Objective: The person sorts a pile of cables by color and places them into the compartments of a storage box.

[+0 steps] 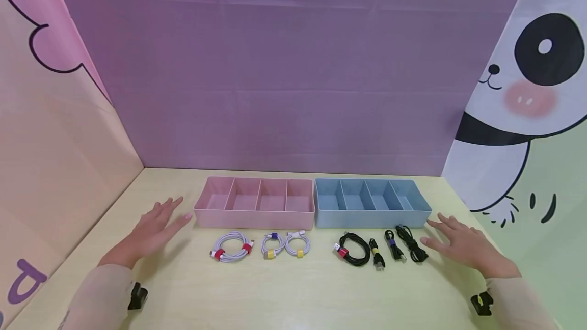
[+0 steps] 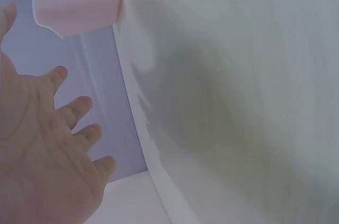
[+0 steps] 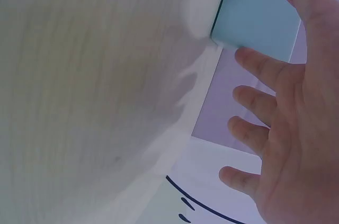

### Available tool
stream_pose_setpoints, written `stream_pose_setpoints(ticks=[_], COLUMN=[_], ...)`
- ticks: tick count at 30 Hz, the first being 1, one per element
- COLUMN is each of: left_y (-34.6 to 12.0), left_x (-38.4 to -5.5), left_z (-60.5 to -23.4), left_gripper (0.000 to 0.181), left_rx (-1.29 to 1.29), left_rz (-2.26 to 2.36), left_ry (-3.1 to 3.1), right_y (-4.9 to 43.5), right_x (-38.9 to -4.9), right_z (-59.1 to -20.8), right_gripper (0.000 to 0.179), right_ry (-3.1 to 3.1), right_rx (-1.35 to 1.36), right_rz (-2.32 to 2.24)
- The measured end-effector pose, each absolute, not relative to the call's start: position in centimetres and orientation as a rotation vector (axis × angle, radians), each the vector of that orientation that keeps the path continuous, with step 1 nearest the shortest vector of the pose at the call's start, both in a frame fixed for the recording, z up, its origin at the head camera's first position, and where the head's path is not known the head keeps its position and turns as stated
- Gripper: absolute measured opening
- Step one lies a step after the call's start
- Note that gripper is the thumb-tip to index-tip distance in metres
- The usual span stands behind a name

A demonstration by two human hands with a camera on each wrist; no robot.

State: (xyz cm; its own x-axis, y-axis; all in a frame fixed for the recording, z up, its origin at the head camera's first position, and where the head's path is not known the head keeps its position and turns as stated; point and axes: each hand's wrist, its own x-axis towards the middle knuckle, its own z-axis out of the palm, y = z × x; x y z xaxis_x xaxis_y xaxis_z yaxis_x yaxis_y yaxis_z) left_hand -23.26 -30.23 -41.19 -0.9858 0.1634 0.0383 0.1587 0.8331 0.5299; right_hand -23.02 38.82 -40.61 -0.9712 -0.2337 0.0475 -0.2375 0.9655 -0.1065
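My left hand (image 1: 153, 228) hovers above the table left of a pink box (image 1: 254, 219) with several compartments, fingers spread and holding nothing. At the right, my right hand (image 1: 465, 242) is likewise spread and free, close to a blue divided box (image 1: 373, 219) and a coiled black cable (image 1: 411, 243). In front of the pink box lie a large white cable coil (image 1: 232, 257) with red ties and two smaller coils, a white cable (image 1: 273, 246) and another white cable (image 1: 297, 244). Before the blue box lie a black cable (image 1: 355, 260) with a red tie, a short black cable (image 1: 377, 254), and a black cable (image 1: 394, 246) with a blue tie.
The pale wooden table (image 1: 293, 294) ends at a purple back panel (image 1: 293, 90). Side panels stand close by each hand: a peach one (image 1: 59, 141) at the left and a panda-printed one (image 1: 550, 177) at the right. The two boxes stand side by side near the back.
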Motion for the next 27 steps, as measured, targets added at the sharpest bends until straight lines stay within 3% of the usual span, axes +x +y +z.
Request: stream_pose_setpoints(ticks=[27], left_y=[-28.4], left_x=[-24.3], left_z=[-41.1], left_gripper=[0.078], left_rx=[0.328], left_rz=[1.282], left_ry=[2.699], right_y=[37.0], right_x=[-22.8], right_z=[-41.1], right_gripper=[0.056], right_ry=[-3.095], right_rx=[0.460], right_rz=[0.397])
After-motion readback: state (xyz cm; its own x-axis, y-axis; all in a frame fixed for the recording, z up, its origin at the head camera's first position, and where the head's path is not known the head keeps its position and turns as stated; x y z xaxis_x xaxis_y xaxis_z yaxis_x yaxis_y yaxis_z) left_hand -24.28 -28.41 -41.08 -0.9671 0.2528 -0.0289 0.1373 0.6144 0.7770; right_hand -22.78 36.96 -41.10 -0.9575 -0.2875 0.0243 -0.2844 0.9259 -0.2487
